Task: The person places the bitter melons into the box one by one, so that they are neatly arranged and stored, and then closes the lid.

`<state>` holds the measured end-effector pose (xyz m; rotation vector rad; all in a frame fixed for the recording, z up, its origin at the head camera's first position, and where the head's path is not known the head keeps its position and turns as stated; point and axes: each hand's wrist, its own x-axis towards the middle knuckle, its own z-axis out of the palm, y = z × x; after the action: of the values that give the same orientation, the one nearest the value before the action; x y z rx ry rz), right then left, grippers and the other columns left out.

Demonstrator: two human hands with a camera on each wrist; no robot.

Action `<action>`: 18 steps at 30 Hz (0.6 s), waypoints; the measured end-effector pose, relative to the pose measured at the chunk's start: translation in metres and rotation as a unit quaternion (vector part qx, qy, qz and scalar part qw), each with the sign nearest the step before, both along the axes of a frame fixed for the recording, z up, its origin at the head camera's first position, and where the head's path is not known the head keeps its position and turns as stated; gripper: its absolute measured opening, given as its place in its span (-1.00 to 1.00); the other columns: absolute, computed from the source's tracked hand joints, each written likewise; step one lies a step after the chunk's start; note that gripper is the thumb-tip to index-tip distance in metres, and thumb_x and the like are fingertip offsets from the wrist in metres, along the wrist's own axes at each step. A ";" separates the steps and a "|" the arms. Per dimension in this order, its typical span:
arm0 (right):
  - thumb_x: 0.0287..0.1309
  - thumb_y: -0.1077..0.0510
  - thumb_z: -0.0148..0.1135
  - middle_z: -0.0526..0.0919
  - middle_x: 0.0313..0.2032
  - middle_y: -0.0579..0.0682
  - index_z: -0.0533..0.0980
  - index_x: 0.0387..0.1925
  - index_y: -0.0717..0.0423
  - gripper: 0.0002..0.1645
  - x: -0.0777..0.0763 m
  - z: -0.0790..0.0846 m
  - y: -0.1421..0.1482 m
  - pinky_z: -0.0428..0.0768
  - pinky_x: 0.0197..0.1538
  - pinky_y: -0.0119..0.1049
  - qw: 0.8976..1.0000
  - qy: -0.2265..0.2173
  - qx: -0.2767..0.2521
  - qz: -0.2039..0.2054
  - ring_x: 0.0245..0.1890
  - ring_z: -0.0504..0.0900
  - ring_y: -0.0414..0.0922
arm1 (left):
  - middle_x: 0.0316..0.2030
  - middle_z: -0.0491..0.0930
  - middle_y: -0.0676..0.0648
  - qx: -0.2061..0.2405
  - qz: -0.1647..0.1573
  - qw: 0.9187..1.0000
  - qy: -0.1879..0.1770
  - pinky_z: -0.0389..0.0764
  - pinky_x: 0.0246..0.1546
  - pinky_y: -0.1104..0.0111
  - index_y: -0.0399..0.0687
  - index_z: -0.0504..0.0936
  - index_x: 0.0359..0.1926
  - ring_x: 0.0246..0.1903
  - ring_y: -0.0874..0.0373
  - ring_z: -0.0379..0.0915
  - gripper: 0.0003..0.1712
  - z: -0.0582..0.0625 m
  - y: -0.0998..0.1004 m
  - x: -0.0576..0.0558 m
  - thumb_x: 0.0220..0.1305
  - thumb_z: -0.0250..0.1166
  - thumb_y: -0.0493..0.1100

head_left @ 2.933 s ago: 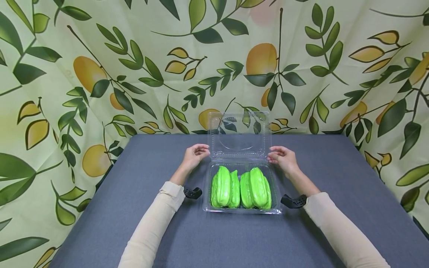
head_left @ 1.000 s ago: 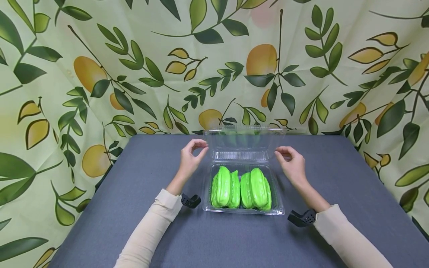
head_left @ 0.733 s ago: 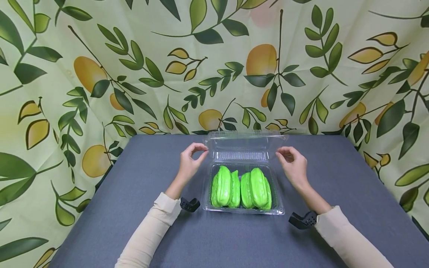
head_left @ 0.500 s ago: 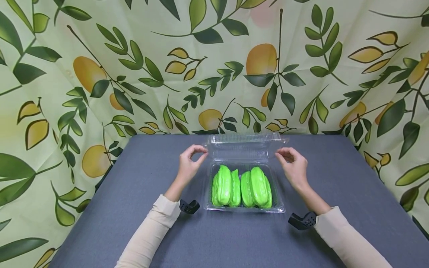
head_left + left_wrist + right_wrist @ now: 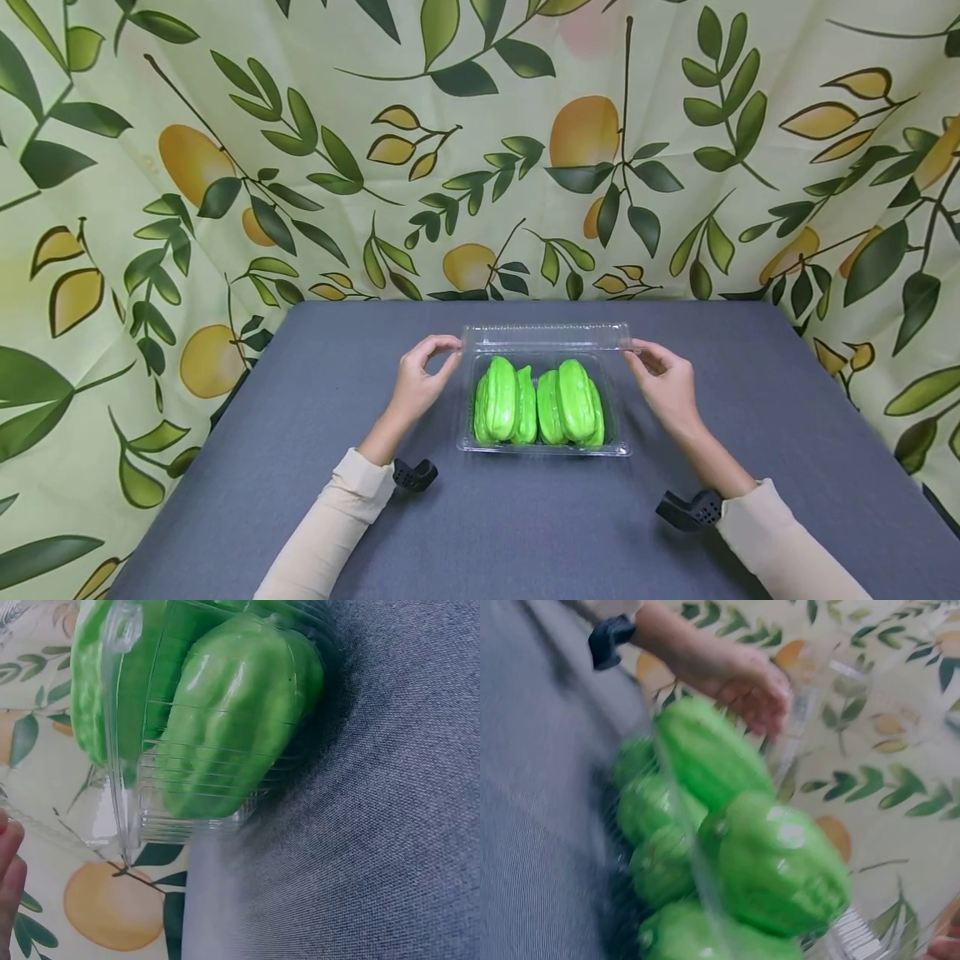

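Observation:
In the head view a clear plastic clamshell container (image 5: 480, 447) lies on the table with several bright green, ridged gourds (image 5: 576, 400) inside. Its hinged lid (image 5: 546, 337) is tilted up at the far side, leaning forward over the back of the base. Thumb and fingers of my left hand (image 5: 423, 375) pinch the lid's left edge. On the other side my right hand (image 5: 663, 383) pinches its right edge. The left wrist view shows a gourd (image 5: 232, 712) through the ribbed container wall. Gourds (image 5: 780, 862) pile above the rim in the right wrist view, with my left hand beyond them.
A grey cloth covers the table (image 5: 525, 533). Behind it hangs a leaf-and-fruit patterned curtain (image 5: 480, 125), close to the table's back edge. Black wrist cameras (image 5: 415, 475) sit on both wrists.
The lid stood upright, then swung back low behind the base; now it is raised and leans forward over the base. Both hands came slightly nearer with its edges, and the base shifted a little away.

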<state>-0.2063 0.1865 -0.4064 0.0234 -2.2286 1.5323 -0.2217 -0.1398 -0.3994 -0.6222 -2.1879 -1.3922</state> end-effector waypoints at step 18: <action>0.48 -0.06 -0.16 0.63 -0.19 -0.50 0.41 0.04 0.53 -0.36 0.026 0.026 0.009 0.62 -0.05 -0.61 0.987 -0.033 -0.082 0.136 -0.10 0.64 -0.52 | -0.10 0.67 -0.23 -0.031 0.019 0.998 -0.054 0.54 0.05 0.07 -0.23 0.60 -0.05 -0.02 -0.09 0.57 -0.64 0.001 -0.002 0.011 0.43 -0.08 -0.18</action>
<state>-0.1799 0.1956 -0.3807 0.2385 -2.2125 1.8826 -0.2111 -0.1417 -0.3986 -0.5363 -2.3241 -1.3728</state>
